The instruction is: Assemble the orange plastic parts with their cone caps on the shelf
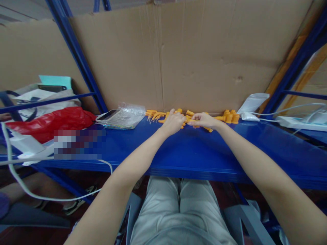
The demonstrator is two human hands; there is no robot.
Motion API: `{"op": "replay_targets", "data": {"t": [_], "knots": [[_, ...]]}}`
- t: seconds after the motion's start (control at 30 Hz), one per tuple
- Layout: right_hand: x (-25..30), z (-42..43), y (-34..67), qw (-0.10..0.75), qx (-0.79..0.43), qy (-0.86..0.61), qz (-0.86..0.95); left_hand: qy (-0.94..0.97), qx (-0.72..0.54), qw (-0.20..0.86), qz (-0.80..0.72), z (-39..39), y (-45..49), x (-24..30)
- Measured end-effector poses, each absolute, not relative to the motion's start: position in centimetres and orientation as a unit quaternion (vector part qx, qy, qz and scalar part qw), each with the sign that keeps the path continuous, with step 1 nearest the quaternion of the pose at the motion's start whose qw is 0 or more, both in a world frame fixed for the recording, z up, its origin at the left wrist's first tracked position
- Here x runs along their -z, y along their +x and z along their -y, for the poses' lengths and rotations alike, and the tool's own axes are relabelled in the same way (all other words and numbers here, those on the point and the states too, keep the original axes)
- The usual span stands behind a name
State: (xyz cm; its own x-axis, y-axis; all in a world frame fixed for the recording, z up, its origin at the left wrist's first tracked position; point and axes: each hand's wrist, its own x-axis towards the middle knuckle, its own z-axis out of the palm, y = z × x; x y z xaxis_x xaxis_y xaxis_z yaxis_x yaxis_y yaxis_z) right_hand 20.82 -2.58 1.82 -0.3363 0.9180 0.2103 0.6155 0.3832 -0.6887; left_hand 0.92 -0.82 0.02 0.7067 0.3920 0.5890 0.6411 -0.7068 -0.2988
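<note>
My left hand (174, 122) is over a row of small orange plastic pieces (155, 115) at the back of the blue shelf. Its fingers are curled on one of them, largely hidden behind the hand. Close by on the right, my right hand (204, 120) pinches an orange piece (190, 119) between thumb and fingers. The two hands almost meet there. Small metal springs (153, 119) show among the pieces to the left. On the right, several stubby orange pieces (231, 116) stand grouped together. The exact shape of what I hold is too small to make out.
A clear plastic bag (129, 117) lies left of the pieces. Farther left are a red plastic bag (56, 122) and a white plug with a cable (28, 144). A white power strip (304, 123) lies at right. Cardboard (199, 58) closes off the back.
</note>
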Motion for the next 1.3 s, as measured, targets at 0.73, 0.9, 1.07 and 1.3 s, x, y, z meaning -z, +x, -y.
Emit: {"op": "replay_targets", "data": {"t": [0.73,0.9,1.07,1.3], "knots": [[-2.6,5.0,17.6,0.044,0.258,-0.586,0.767,-0.89,0.245,0.262,0.282,0.9,2.1,-0.2],[-2.4,4.9,17.7,0.051,0.261,-0.584,0.767,-0.889,0.238,0.245,0.306,1.6,2.1,-0.2],[-2.3,4.8,17.7,0.04,0.257,-0.582,0.77,-0.867,0.244,0.231,0.368,2.0,2.4,0.1],[-2.4,5.5,17.3,0.012,0.234,-0.579,0.781,-0.872,0.153,0.218,0.411,2.8,2.7,-0.4]]}}
